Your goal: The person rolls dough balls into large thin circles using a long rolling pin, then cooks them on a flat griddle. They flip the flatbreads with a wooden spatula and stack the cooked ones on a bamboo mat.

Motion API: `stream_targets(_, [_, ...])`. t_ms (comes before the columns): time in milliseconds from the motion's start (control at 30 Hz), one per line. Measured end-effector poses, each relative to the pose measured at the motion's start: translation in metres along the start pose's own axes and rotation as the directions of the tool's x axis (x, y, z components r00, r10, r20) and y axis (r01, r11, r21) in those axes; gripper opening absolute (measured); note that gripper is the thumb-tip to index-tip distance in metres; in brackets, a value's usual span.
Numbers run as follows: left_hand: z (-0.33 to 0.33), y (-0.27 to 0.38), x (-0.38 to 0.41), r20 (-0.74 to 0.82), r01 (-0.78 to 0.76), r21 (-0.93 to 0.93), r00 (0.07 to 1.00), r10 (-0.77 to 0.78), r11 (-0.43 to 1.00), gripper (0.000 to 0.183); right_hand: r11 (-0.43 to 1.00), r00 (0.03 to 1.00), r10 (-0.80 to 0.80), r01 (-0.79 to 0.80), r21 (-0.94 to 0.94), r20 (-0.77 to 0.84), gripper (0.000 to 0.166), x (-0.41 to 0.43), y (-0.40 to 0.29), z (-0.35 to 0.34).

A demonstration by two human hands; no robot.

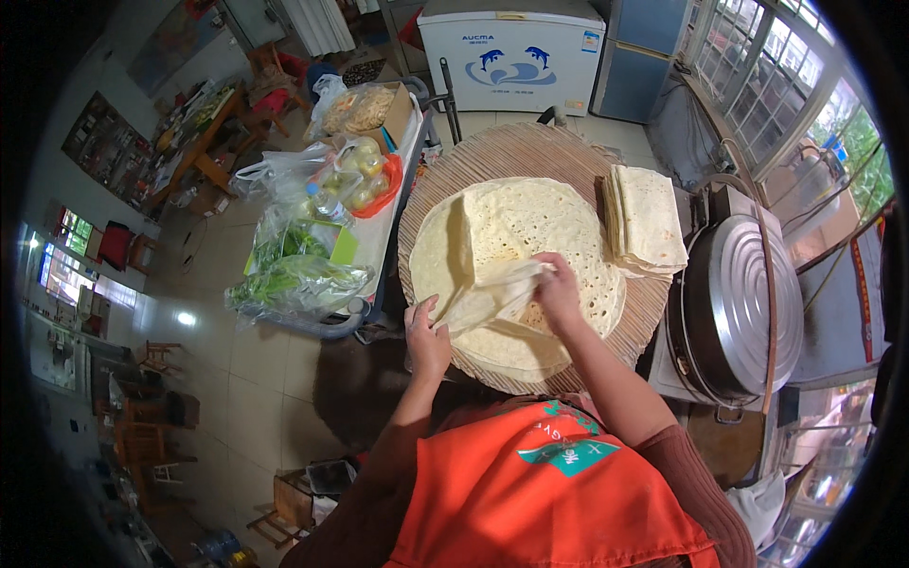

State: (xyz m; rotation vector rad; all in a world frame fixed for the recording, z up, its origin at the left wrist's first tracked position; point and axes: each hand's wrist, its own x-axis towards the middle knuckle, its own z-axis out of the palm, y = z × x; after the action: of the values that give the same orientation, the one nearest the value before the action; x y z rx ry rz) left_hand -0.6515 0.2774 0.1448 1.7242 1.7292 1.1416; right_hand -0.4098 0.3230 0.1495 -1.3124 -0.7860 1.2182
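Note:
Large, thin round flatbreads [511, 206] lie stacked on a round, ribbed board [490, 153] in front of me. The top sheet is partly lifted and folded over, with browned spots and small holes on its surface. My right hand [557, 291] grips a bunched edge of this sheet above the middle of the stack. At the stack's lower left, my left hand [428, 341] holds the sheet's other end by the edge, between thumb and fingers. A pile of flatbreads folded into rectangles [645, 216] rests on the board's right side.
Right of the board stands a round griddle appliance with a ridged metal lid [756, 298]. A cart [383, 263] at left carries bagged fruit [362, 167], leafy greens [298, 277] and a cardboard box [401, 110]. Behind the board is a white chest freezer [511, 64].

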Motion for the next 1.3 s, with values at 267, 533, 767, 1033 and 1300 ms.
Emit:
stream_targets(267, [-0.006, -0.045, 0.013, 0.012, 0.193, -0.259, 0.980, -0.197, 0.946, 0.044, 0.896, 0.941, 0.044, 0.111, 0.429, -0.335, 0.032, -0.008, -0.052, -0.144])
stream_targets(533, [-0.034, -0.022, 0.011, 0.472, 0.249, -0.358, 0.880, -0.055, 0.900, 0.068, 0.825, 0.743, -0.412, 0.059, -0.563, -0.527, 0.036, -0.077, 0.005, -0.266])
stream_targets(767, [0.033, 0.072, 0.004, 0.685, -0.408, -0.093, 0.636, 0.356, 0.908, 0.033, 0.340, 0.776, -0.544, 0.552, -0.761, 0.320, 0.037, -0.105, -0.030, -0.104])
stream_targets(1033, [0.099, 0.045, 0.031, 0.588, -0.572, 0.092, 0.692, 0.419, 0.815, 0.019, 0.184, 0.788, -0.385, 0.575, -0.797, 0.480, 0.030, -0.033, -0.025, -0.083])
stream_targets(1300, [0.042, -0.054, 0.201, 0.128, -0.291, 0.374, 0.957, 0.261, 0.881, 0.018, 0.978, 0.987, -0.050, 0.017, -0.207, -0.155, 0.015, 0.081, -0.090, -0.149])
